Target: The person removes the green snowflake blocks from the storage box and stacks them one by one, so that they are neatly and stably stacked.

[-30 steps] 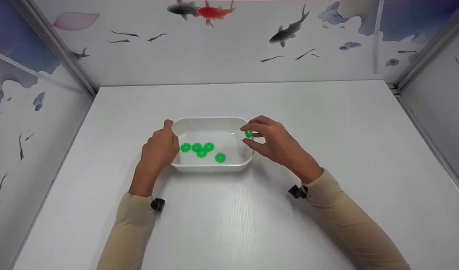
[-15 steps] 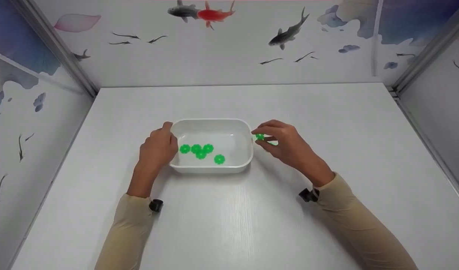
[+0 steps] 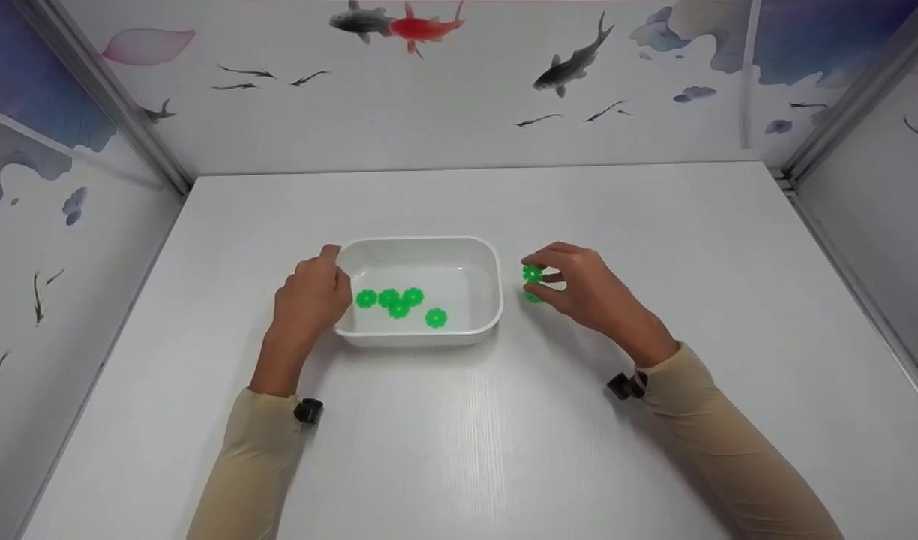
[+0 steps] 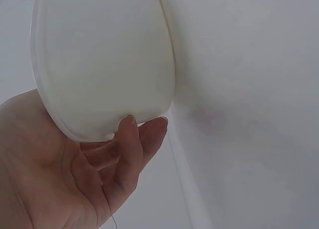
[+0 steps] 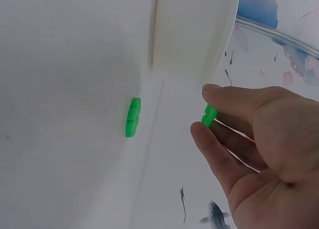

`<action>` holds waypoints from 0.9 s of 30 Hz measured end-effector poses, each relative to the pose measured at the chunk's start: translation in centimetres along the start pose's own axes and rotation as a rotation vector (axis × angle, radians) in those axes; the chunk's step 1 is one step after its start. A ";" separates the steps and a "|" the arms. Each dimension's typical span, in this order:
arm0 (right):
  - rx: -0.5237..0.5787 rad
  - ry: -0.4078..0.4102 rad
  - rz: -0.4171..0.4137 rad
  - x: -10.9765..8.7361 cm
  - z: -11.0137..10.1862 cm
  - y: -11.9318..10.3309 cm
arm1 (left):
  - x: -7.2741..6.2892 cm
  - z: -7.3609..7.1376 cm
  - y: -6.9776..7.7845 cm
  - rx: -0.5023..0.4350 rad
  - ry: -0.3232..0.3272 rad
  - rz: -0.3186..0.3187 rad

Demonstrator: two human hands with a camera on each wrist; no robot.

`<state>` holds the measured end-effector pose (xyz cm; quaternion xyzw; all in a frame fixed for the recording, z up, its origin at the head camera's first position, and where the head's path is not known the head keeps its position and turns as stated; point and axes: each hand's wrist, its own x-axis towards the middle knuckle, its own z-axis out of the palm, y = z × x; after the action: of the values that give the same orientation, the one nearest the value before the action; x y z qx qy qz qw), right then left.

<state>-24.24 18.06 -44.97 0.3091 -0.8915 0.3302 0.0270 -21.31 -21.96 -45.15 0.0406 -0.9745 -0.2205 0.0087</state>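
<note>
A white rectangular tub [image 3: 414,339] stands mid-table, with several green flower-shaped pieces [image 3: 436,318] lying on its floor. My left hand [image 3: 309,300] grips its left end; in the left wrist view the fingertips [image 4: 128,127] curl against the tub's end wall [image 4: 109,74]. Just right of the tub, my right hand [image 3: 590,289] pinches one green flower-shaped piece [image 3: 532,274] between thumb and fingertips. The right wrist view shows this held piece [image 5: 209,116] edge-on. Below it, a second green piece [image 5: 133,117] lies flat on the table, partly hidden by the thumb in the head view.
The white tabletop [image 3: 459,450] is bounded at the back by an upright panel [image 3: 459,127] painted with fish, with further panels along the left and right sides. Each wrist wears a small black camera [image 3: 309,410].
The right hand has carried its pinched green piece from over the tub's right rim outward to the right, above the loose piece. The left hand keeps its hold on the tub.
</note>
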 end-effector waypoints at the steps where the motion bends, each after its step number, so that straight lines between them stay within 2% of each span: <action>1: -0.001 -0.007 0.009 0.0 -0.1 0.1 | 0.0 0.0 0.0 0.001 -0.001 0.001; 11: 0.022 -0.099 0.125 0.0 0.1 1.6 | -0.1 0.0 -0.2 -0.005 -0.010 0.017; 17: 0.022 -0.139 0.159 0.0 0.4 1.8 | -0.1 0.0 -0.1 -0.005 -0.025 0.005; 23: -0.016 -0.156 0.172 -0.1 0.6 1.8 | -0.1 0.0 0.0 -0.004 -0.024 0.006; 27: -0.103 -0.151 0.181 -0.1 0.7 1.7 | -0.1 -0.1 0.0 -0.003 -0.034 0.005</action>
<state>-25.04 18.64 -46.51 0.2498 -0.9310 0.2606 -0.0543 -21.18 -22.01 -45.11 0.0346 -0.9743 -0.2225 -0.0074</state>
